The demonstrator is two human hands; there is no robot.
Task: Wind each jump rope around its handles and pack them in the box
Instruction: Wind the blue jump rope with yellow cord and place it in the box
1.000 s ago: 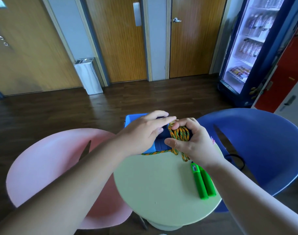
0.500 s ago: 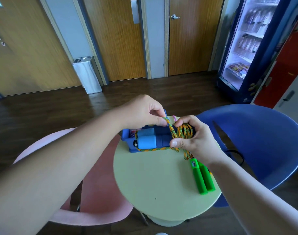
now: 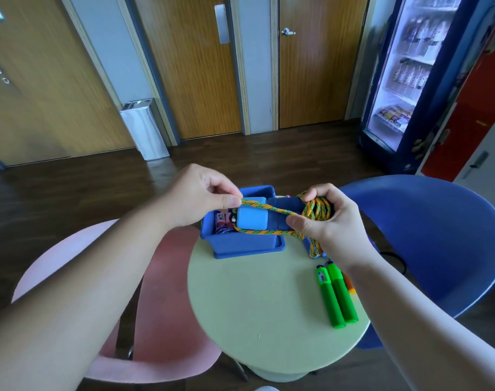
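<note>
A blue box (image 3: 246,245) stands at the far edge of the round pale green table (image 3: 257,320). Over it my right hand (image 3: 329,225) grips a bundle of orange-green braided rope (image 3: 316,210) wound on blue handles (image 3: 252,217). My left hand (image 3: 204,197) pinches a strand of that rope and holds it taut across the handles. A loop of the rope hangs along the box's front rim. Inside the box, at its left end, lies another packed rope (image 3: 222,220). A jump rope with green handles (image 3: 335,294) lies on the table near my right wrist.
A pink chair (image 3: 71,263) stands left of the table and a blue chair (image 3: 438,235) on the right. Behind are wooden doors, a metal bin (image 3: 144,128) and a drinks fridge (image 3: 415,66).
My left hand has pulled back to the left, drawing the rope strand taut over the blue handles. The view has shifted, so box and hands sit lower.
</note>
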